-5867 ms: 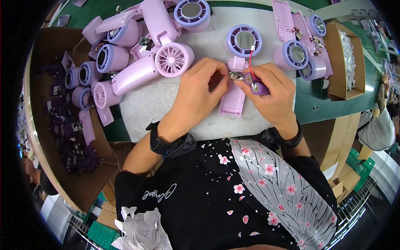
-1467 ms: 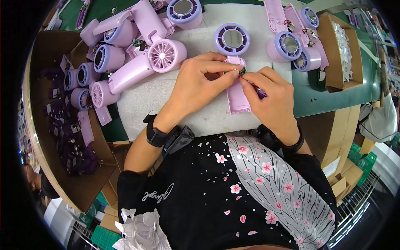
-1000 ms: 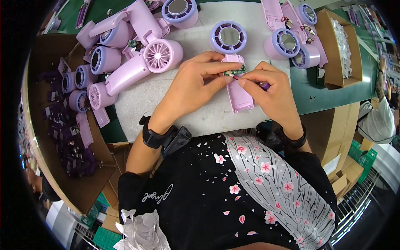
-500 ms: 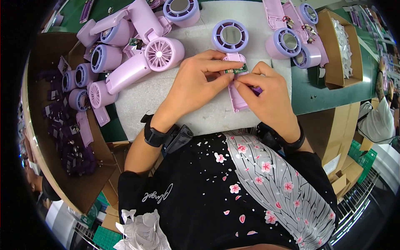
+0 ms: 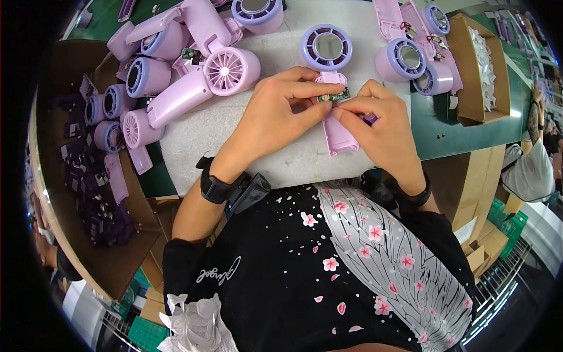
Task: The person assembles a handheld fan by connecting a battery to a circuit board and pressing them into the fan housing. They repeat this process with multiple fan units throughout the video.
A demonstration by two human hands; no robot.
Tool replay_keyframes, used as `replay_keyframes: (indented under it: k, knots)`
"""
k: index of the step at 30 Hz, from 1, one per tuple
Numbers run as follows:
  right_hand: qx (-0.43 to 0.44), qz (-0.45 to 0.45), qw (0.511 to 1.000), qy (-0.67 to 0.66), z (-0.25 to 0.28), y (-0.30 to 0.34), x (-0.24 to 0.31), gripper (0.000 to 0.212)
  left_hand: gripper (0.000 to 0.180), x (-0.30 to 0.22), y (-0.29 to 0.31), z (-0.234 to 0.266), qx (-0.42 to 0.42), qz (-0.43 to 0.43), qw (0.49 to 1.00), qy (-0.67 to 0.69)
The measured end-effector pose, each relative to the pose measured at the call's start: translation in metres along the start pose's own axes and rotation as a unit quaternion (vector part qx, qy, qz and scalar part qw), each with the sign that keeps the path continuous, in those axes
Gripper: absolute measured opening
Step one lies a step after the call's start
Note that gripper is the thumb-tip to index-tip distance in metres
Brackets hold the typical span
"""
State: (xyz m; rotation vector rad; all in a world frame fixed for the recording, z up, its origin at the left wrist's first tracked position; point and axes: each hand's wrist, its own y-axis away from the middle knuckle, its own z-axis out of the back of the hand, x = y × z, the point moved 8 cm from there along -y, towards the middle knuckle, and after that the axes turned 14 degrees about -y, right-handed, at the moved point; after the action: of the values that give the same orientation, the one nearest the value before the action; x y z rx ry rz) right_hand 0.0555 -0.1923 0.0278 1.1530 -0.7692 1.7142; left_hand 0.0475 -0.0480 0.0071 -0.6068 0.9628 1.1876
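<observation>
A handheld fan with a round purple grille and mirrored centre (image 5: 326, 49) lies in front of me. Its open pink handle shell (image 5: 341, 139) points toward me. My left hand (image 5: 277, 114) holds a small green circuit board (image 5: 339, 95) at the top of that handle between index finger and thumb. Just below the board, my right hand (image 5: 378, 124) is closed in a pinch beside the left thumb. What its fingertips grip is too small to make out. A dark purple piece (image 5: 369, 119) shows partly under the right hand.
Several pink fans (image 5: 231, 71) lie at the left, and more fans (image 5: 402, 60) with open shells at the right. A cardboard box (image 5: 141, 234) of purple parts stands left. Another box (image 5: 501, 88) with white pieces stands right. A pale foam mat (image 5: 199, 149) covers the work surface.
Both hands keep nearly the same grip at the board. The right fingers have shifted very slightly, and the whole view has moved a little.
</observation>
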Motion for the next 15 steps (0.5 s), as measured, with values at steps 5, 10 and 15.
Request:
replay_keyframes:
  k: [5, 10, 15]
  knots:
    - [0.036, -0.083, 0.994, -0.066, 0.0007, -0.0048, -0.0101, 0.015, 0.034, 0.0015, 0.0012, -0.0007, 0.002, -0.007, 1.0, 0.019]
    - [0.039, -0.095, 0.992, -0.079, 0.0008, -0.0039, -0.0109, 0.015, 0.034, 0.0005, 0.0003, -0.0014, 0.01, -0.005, 1.0, 0.007]
    - [0.044, -0.066, 0.996, -0.048, -0.0026, -0.0029, -0.0085, 0.014, 0.032, 0.0024, -0.0008, -0.0019, 0.004, -0.023, 1.0, 0.006]
